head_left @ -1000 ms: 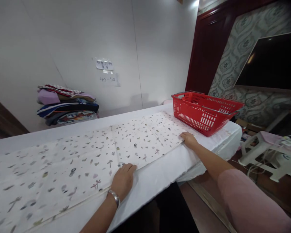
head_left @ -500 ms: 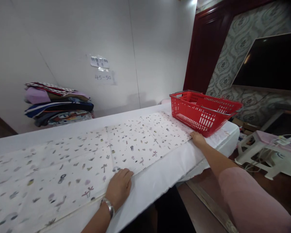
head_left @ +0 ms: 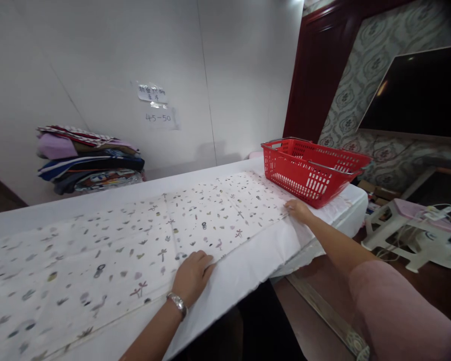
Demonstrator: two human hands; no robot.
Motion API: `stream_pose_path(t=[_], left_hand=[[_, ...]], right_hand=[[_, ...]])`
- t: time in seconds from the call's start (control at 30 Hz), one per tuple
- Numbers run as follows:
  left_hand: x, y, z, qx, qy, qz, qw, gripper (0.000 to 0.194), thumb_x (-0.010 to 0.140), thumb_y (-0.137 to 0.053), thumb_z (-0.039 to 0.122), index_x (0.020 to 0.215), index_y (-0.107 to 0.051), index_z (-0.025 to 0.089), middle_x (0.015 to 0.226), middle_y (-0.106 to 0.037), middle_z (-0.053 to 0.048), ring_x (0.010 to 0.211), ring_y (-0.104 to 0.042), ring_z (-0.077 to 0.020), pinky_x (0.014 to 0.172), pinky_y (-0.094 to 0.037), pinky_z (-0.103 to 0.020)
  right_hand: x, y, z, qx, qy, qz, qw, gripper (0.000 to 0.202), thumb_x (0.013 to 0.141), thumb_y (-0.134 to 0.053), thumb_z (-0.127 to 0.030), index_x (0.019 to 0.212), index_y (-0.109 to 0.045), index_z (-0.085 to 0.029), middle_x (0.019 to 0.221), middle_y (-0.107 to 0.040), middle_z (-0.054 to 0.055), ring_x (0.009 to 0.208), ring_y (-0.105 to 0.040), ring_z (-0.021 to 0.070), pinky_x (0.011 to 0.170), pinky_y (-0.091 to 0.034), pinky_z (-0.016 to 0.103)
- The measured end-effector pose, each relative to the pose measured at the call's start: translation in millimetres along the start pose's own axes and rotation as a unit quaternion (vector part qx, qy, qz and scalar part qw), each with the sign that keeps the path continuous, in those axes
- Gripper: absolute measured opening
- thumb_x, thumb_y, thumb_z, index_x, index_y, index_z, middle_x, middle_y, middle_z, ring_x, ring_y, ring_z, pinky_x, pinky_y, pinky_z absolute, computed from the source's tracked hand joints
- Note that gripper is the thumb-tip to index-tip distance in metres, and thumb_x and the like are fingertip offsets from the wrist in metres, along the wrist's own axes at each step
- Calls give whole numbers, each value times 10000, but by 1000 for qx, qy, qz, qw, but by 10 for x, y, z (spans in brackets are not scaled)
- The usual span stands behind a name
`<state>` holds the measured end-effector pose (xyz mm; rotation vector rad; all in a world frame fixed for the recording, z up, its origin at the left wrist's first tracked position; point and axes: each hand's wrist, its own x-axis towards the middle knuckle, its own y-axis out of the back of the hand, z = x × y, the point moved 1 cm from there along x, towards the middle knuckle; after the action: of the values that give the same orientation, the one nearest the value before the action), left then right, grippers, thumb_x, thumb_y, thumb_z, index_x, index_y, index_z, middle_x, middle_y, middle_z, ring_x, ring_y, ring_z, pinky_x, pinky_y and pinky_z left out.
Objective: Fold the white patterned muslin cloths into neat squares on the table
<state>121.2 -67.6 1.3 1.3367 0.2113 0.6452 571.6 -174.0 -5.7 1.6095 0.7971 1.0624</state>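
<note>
Tabletop [head_left: 255,245]: red basket [head_left: 295,173], printed cloth [head_left: 190,215]

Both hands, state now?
Left hand: on the printed cloth, near edge; grip cannot be told.
Right hand: same edge, farther right; grip cannot be told.

This is looking like a room in a home that is serving as a small fabric workroom. Patterned wallpaper [head_left: 374,37] is showing behind a flat black screen [head_left: 417,95], near a dark red door [head_left: 323,62]. A long cloth-covered table [head_left: 259,250] is bearing spread printed fabric [head_left: 190,213], folded textiles [head_left: 93,158] are lying stacked, and handwritten signs [head_left: 158,118] are sticking to the white panelling [head_left: 244,75].
</note>
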Motion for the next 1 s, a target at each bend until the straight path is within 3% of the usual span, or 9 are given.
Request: stream_pose_path(t=[0.17, 0.37, 0.83, 1.0], left_hand=[[128, -29, 105, 3, 19, -27, 999, 236, 879, -398, 288, 881, -619, 203, 889, -557, -42, 853, -498, -175, 749, -396, -302], [196, -58, 140, -5, 39, -27, 999, 314, 905, -331, 285, 860, -626, 188, 875, -555, -50, 856, -495, -170, 763, -390, -296], [168, -84, 167, 11, 18, -29, 999, 315, 901, -326, 257, 827, -621, 179, 858, -552, -53, 840, -495, -168, 758, -388, -300], [156, -89, 182, 31, -3, -27, 999, 272, 889, -354, 228, 968, -613, 213, 913, -555, -48, 854, -482, -173, 763, -387, -307]], right_hand=[[-34, -14, -166, 35, 100, -20, 994, 244, 768, -496, -176, 918, -688, -191, 973, -670, 46, 988, -562, 185, 906, -414, 303], [-80, -14, -173, 40, 150, -39, 987, 218, 811, -488, -199, 891, -691, -209, 980, -657, 59, 976, -554, 192, 891, -412, 315], [-204, -11, -207, 52, 96, -6, 994, 207, 840, -413, -129, 816, -617, -155, 876, -622, 72, 885, -526, 180, 842, -382, 302], [-223, -48, -211, 85, 76, -2, 993, 195, 814, -454, -134, 842, -644, -167, 928, -650, 59, 920, -554, 165, 860, -394, 278]])
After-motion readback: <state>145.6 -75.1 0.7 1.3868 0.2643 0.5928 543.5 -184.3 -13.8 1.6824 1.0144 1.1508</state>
